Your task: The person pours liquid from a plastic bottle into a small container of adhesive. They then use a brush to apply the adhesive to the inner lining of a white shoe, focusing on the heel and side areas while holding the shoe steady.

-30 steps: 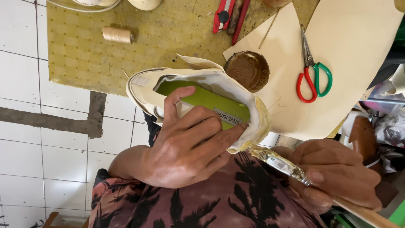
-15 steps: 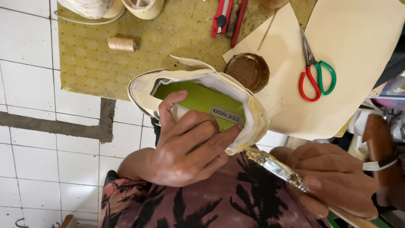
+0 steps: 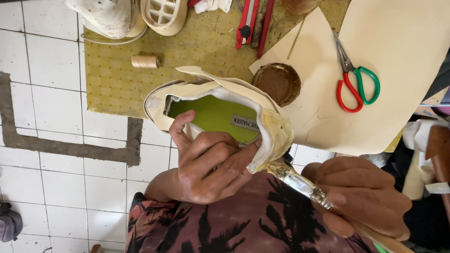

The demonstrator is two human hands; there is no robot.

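From the head camera we look down on a white tiled floor point(image 3: 51, 140) with dark grout lines, on which a yellow-green patterned mat point(image 3: 117, 89) is spread. Large cream sheets of card point(image 3: 403, 61) lie on its right side. On the mat we see a small spool of thread point(image 3: 144, 61), a red utility knife point(image 3: 246, 23), a round tin of brown glue point(image 3: 277, 83) and, at the top edge, a pale shoe point(image 3: 105, 18) beside a cream sole point(image 3: 164, 15). A pair of scissors point(image 3: 355, 79) with one red and one green handle rests on the card. Below all this, close to us, our left hand point(image 3: 206, 164) holds a cream shoe upper point(image 3: 225, 110) with a bright green insole: the index finger reaches up inside the opening, and the thumb and the other fingers pinch the peeled-back edge of the lining. The shoe sits above and partly within this hand, over the near edge of the mat and the tiles. Our right hand point(image 3: 365, 197) is closed around the handle of a glue-caked brush point(image 3: 300, 180), well to the right of and below the shoe. The brush tip touches the glue-stained lower right edge of the upper, just beside the left thumb. A dark shirt with a palm print point(image 3: 243, 225) fills the bottom of the view.
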